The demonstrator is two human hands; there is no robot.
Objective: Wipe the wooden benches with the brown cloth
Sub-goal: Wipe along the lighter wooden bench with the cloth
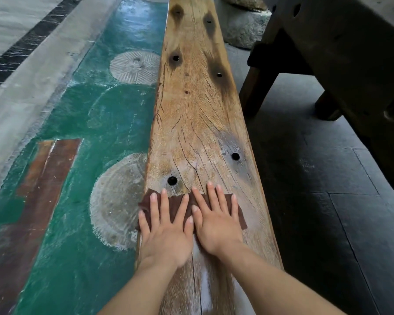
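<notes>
A long, cracked wooden bench [198,105] runs away from me up the middle of the head view, with several round holes in its top. A brown cloth [173,206] lies flat across its near part, just below the nearest hole. My left hand [166,233] presses flat on the cloth's left half, fingers spread. My right hand [216,221] presses flat on the right half, beside the left hand, their inner fingers touching. Neither hand grips the cloth; both palms rest on it. The cloth's middle is hidden under my hands.
A green painted floor [82,169] with round stone inlays lies left of the bench, with a brown strip [32,196] set in it. Dark floor tiles [328,212] lie to the right. A dark wooden bench [341,53] stands at the upper right, close to the pale one.
</notes>
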